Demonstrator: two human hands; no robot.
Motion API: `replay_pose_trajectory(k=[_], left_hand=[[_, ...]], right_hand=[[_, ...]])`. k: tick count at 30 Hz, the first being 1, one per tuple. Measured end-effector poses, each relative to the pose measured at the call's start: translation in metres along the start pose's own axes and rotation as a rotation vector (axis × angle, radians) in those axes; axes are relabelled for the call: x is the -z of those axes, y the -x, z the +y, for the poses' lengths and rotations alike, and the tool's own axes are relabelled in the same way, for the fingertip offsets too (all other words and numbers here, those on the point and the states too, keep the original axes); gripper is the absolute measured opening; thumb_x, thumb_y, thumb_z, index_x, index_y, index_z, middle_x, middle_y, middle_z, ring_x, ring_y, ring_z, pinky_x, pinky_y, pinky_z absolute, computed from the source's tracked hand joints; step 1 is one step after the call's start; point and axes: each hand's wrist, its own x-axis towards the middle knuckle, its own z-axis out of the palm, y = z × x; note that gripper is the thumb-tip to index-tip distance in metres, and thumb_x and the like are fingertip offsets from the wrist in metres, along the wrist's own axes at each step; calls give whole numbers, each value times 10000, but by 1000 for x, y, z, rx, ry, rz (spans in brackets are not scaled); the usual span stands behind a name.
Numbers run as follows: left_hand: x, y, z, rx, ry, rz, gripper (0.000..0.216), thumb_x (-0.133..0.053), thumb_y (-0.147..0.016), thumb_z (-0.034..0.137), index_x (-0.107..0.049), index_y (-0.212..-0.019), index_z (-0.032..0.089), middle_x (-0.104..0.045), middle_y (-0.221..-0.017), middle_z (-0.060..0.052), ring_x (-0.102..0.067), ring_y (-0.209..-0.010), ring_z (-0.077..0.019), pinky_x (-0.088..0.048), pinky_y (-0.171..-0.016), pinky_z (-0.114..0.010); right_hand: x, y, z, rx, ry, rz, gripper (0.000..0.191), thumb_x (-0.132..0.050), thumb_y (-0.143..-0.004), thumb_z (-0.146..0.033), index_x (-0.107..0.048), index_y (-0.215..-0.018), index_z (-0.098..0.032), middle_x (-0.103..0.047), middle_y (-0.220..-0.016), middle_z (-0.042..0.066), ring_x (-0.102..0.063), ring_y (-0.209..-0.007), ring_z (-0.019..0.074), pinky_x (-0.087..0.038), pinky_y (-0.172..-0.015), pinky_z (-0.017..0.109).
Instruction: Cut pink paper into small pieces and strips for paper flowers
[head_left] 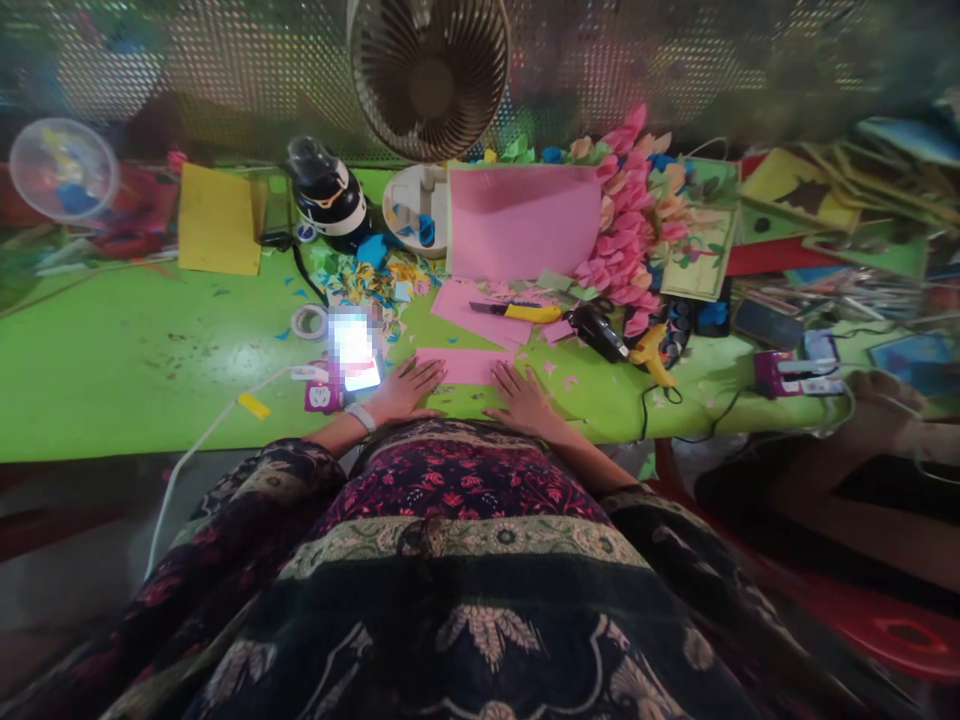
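A pink paper strip (466, 367) lies flat on the green table (112, 350) near its front edge. Fingers spread, my left hand (407, 390) rests on the strip's left end. My right hand (523, 397) lies flat with its fingertips at the right end. Just beyond the strip is a yellow utility knife (525, 312) on more pink paper (469, 322). To the left of my left hand, a lit phone (360, 365) stands by a purple and white box (322, 397) and a roll of tape (309, 321).
A fan (431, 85) stands at the back, above a large pink sheet (517, 220) and pink paper petals (619, 250). Right of the knife lie a black tool (598, 330) and a yellow glue gun (654, 352). Another person's arm (862, 430) is at far right.
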Motion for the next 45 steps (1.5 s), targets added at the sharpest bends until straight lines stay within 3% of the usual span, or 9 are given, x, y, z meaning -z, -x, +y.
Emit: replay_pose_trajectory(k=[4, 9, 12, 14, 17, 23, 31, 37, 45], left_hand=[[4, -4, -4, 124, -7, 41, 868, -437, -1028, 652, -272, -1686, 112, -241, -1738, -178, -266, -1617, -328, -118, -1331, -540], [6, 6, -4, 173, 3, 46, 883, -454, -1019, 646, -263, -1686, 99, -269, -1726, -196, -304, -1601, -344, -121, -1325, -566], [6, 9, -2, 188, 6, 38, 893, -441, -1021, 648, -254, -1686, 83, -254, -1730, -203, -281, -1610, -342, -115, -1327, -552], [6, 8, -3, 183, 9, 27, 885, -432, -1025, 647, -253, -1688, 90, -257, -1731, -197, -277, -1612, -331, -113, -1327, -539], [5, 7, -6, 156, 13, 33, 888, -443, -1021, 657, -260, -1687, 99, -266, -1729, -198, -282, -1611, -325, -122, -1324, -533], [2, 9, -9, 121, 12, 78, 904, -449, -1020, 664, -241, -1687, 91, -254, -1730, -212, -270, -1613, -341, -145, -1313, -559], [2, 7, -11, 126, -7, 33, 881, -412, -1029, 654, -249, -1686, 91, -249, -1732, -201, -282, -1609, -336, -139, -1311, -575], [6, 7, -10, 139, 9, 10, 879, -461, -1018, 638, -228, -1698, 132, -240, -1741, -176, -271, -1614, -336, -120, -1320, -577], [11, 8, -10, 142, 22, -18, 843, -468, -1024, 623, -268, -1688, 144, -244, -1742, -176, -265, -1618, -323, -90, -1322, -582]], right_hand=[[7, -29, 8, -21, -11, -11, 794, -455, -1027, -581, -348, -1661, -115, -274, -1730, 176, -236, -1618, 361, -167, -1309, 622], [19, -32, 5, -45, -37, 2, 772, -429, -1034, -567, -392, -1630, -77, -335, -1705, 212, -275, -1597, 375, -206, -1293, 626], [45, -41, -10, -95, -78, 46, 633, -461, -1044, -500, -554, -1506, -77, -487, -1613, 228, -381, -1535, 371, -288, -1261, 570], [65, -61, -25, -142, -137, 51, 462, -464, -1060, -419, -679, -1328, -111, -665, -1407, 223, -548, -1378, 345, -410, -1165, 504], [88, -101, -48, -249, -276, -76, 321, -549, -1042, -408, -721, -1156, -162, -773, -1154, 164, -696, -1115, 287, -535, -924, 376], [88, -147, -59, -367, -570, -447, 393, -741, -933, -526, -739, -834, -146, -794, -764, 87, -746, -683, 169, -530, -639, 222], [86, -126, -30, -477, -563, -451, 428, -775, -905, -553, -729, -765, -152, -798, -725, 62, -771, -670, 153, -565, -648, 206], [73, -85, 27, -579, -605, -393, 449, -844, -832, -565, -693, -730, -155, -764, -652, 53, -767, -643, 176, -610, -671, 253], [78, -53, 61, -712, -647, -348, 346, -858, -857, -339, -635, -655, -168, -732, -621, 37, -737, -588, 171, -647, -711, 322]])
